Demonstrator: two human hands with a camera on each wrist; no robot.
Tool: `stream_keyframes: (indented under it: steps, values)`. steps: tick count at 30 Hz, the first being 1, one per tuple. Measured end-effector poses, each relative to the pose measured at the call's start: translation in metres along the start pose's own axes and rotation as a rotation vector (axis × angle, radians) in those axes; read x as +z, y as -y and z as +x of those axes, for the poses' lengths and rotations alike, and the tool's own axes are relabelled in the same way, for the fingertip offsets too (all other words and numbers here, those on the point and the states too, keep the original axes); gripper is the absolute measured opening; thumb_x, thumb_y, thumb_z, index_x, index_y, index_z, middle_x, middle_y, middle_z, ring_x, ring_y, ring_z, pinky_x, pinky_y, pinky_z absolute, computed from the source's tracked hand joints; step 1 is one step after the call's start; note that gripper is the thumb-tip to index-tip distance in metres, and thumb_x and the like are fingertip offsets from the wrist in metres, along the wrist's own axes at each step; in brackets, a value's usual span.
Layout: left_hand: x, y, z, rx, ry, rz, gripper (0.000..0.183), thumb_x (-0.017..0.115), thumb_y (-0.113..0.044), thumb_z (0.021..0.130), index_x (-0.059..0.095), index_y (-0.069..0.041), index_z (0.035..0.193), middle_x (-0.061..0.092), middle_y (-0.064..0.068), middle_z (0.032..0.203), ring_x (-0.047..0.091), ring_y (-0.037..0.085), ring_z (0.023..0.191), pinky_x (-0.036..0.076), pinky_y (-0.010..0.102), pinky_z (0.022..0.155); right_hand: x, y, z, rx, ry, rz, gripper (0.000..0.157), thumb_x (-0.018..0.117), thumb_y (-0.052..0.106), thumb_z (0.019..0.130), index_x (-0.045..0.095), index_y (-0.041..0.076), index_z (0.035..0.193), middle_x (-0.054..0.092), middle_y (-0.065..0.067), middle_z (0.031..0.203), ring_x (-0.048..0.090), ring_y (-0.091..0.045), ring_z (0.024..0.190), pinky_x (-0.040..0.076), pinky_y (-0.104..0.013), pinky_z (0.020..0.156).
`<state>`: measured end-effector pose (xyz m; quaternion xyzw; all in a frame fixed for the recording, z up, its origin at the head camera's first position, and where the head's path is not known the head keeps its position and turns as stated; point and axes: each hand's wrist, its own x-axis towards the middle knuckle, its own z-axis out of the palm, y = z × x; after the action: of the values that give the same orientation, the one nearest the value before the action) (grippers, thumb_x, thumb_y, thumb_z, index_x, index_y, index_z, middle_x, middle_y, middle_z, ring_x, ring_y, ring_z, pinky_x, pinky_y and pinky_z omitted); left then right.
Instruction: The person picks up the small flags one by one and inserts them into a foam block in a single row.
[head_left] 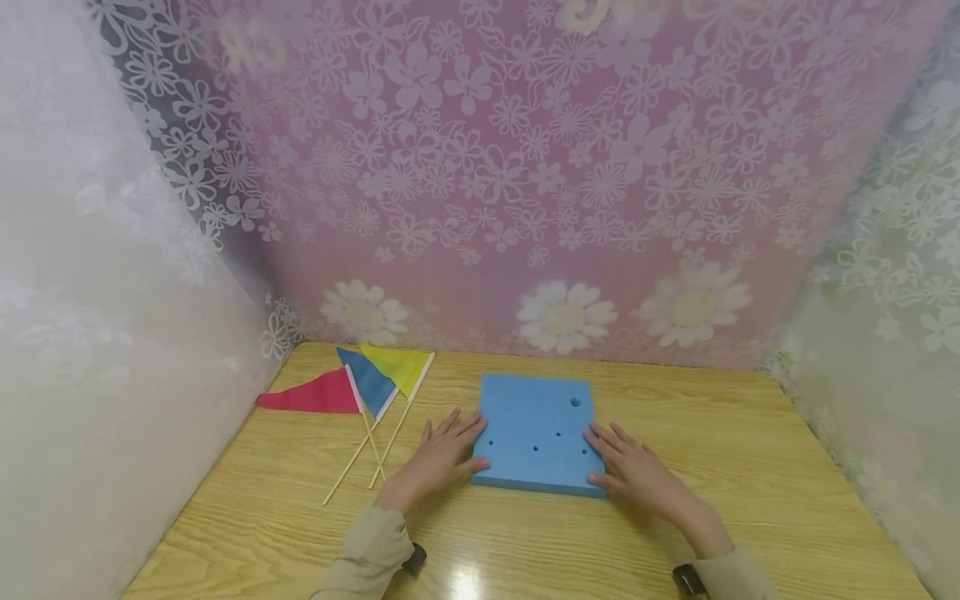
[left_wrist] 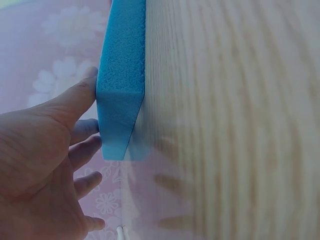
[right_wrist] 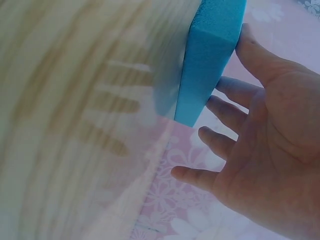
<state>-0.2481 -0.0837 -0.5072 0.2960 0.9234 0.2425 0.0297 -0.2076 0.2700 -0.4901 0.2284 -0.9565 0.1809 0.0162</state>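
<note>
A blue foam block [head_left: 528, 417] with several holes in its top lies flat on the wooden table. At its left side my left hand [head_left: 438, 458] touches the edge with spread, fairly straight fingers. My right hand [head_left: 641, 475] touches the opposite edge in much the same way. In the left wrist view the thumb and some fingertips meet the block [left_wrist: 122, 65], while the other fingers stand apart from it. The right wrist view has the thumb and nearest fingers at the block's side [right_wrist: 207, 60], the rest spread away.
Left of the block lie a red flag [head_left: 318, 393], a blue flag [head_left: 367, 379] and a yellow flag [head_left: 397, 365], their thin sticks crossing toward the front. Flower-patterned cloth [head_left: 525, 208] rises behind the table [head_left: 697, 425] and hangs at both sides.
</note>
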Motion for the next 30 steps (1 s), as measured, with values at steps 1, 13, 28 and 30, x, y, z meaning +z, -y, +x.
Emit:
stream_keyframes:
  steps: [1,13,28,30]
  values:
    - [0.0,0.0,-0.001,-0.002,-0.002,-0.002,0.071,0.059,-0.046,0.101,0.033,-0.014,0.159,0.027,0.005,0.166,0.014,0.04,0.154,0.006,0.075,0.116,-0.001,0.001,0.0,0.002,0.003,0.001,0.072,0.069,0.038,0.095,0.044,0.002,0.152,0.038,-0.02,0.158,0.028,-0.052,0.144,0.032,-0.08,0.101]
    - [-0.006,0.0,0.001,-0.005,-0.026,-0.092,0.066,0.061,-0.04,0.101,0.041,-0.009,0.156,0.036,0.009,0.162,0.018,0.041,0.153,0.008,0.076,0.116,-0.001,0.003,0.0,0.002,0.013,-0.001,0.072,0.07,0.039,0.095,0.045,0.002,0.152,0.04,-0.02,0.157,0.028,-0.053,0.144,0.033,-0.078,0.102]
    - [-0.069,0.053,-0.025,-0.305,-0.574,-0.242,0.026,0.063,-0.02,0.103,0.072,-0.005,0.122,0.074,0.016,0.113,0.071,0.035,0.104,0.059,0.051,0.086,-0.004,0.004,0.0,-0.017,0.014,0.001,0.071,0.069,0.038,0.095,0.046,0.001,0.151,0.04,-0.022,0.157,0.028,-0.054,0.144,0.035,-0.077,0.101]
    - [-0.073,0.065,-0.031,-0.361,-0.603,-0.249,0.024,0.064,-0.018,0.102,0.073,-0.004,0.119,0.075,0.016,0.108,0.073,0.034,0.098,0.061,0.048,0.08,-0.004,0.004,0.0,-0.018,0.01,-0.002,0.071,0.07,0.038,0.095,0.046,0.001,0.15,0.04,-0.022,0.156,0.029,-0.054,0.144,0.035,-0.077,0.101]
